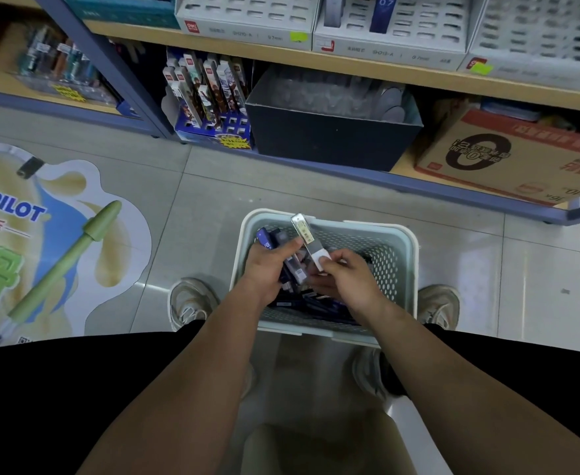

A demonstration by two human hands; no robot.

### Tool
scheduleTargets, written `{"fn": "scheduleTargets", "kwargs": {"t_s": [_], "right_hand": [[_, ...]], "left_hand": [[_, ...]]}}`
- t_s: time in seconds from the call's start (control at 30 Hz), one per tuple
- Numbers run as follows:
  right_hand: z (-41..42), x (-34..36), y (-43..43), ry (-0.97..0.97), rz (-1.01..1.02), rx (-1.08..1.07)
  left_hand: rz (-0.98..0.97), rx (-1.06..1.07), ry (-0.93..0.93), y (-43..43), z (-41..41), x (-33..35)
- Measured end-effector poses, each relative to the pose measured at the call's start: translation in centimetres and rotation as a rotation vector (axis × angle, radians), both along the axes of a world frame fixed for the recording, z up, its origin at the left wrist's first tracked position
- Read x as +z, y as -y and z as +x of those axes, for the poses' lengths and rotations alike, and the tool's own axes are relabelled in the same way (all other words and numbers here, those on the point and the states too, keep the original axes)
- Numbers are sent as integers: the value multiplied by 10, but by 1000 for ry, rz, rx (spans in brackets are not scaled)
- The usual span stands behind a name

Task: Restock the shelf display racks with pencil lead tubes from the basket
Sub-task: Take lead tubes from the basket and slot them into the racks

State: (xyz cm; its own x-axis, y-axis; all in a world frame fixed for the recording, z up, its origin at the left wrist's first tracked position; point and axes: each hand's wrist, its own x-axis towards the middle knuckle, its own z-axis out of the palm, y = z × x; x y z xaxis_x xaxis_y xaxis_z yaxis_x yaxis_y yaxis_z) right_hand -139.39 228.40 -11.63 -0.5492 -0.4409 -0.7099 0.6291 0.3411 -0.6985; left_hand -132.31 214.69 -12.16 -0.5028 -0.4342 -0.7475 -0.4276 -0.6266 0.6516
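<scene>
A pale perforated basket point(396, 258) stands on the floor between my feet, holding several dark blue pencil lead tubes point(319, 303). My left hand point(269, 265) grips a bunch of dark tubes over the basket. My right hand point(345, 279) pinches the white end of a clear lead tube point(304, 234), which points up and to the left. White display racks point(247, 15) sit on the upper shelf; the middle rack point(415, 25) has a couple of blue tubes standing in it.
The bottom shelf holds a dark open box point(329, 135), a blue display of pens point(209, 97) and a brown carton point(508, 159). A large pen advert sticker point(41, 241) covers the floor at left. My shoes point(189, 303) flank the basket.
</scene>
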Motion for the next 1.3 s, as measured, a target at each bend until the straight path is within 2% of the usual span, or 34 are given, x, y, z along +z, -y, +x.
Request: {"fn": "scheduleTargets", "kwargs": {"t_s": [0.13,0.37,0.47,0.63,0.8,1.07,1.2,1.3], "right_hand": [[-9,9,-3,-114,-15,-72],[-37,42,-9,-229,-72,-139],[-48,64,-12,-266,-89,-55],[-62,106,-17,-511,-33,142],[-70,145,-31,-616,-49,202],[-84,201,-51,-602,-143,87],[-104,241,-60,-562,-242,-62],[-131,270,-70,-659,-201,-95]], "left_hand": [[-89,-27,37,2,1,0],[-138,-41,-40,11,-1,22],[-181,-61,-86,13,-5,43],[-236,-107,-124,14,-11,77],[-383,-226,-114,4,-15,110],[-547,-419,-202,-10,-26,171],[-579,-451,-225,-5,-39,209],[-590,-461,-247,-1,-56,240]]}}
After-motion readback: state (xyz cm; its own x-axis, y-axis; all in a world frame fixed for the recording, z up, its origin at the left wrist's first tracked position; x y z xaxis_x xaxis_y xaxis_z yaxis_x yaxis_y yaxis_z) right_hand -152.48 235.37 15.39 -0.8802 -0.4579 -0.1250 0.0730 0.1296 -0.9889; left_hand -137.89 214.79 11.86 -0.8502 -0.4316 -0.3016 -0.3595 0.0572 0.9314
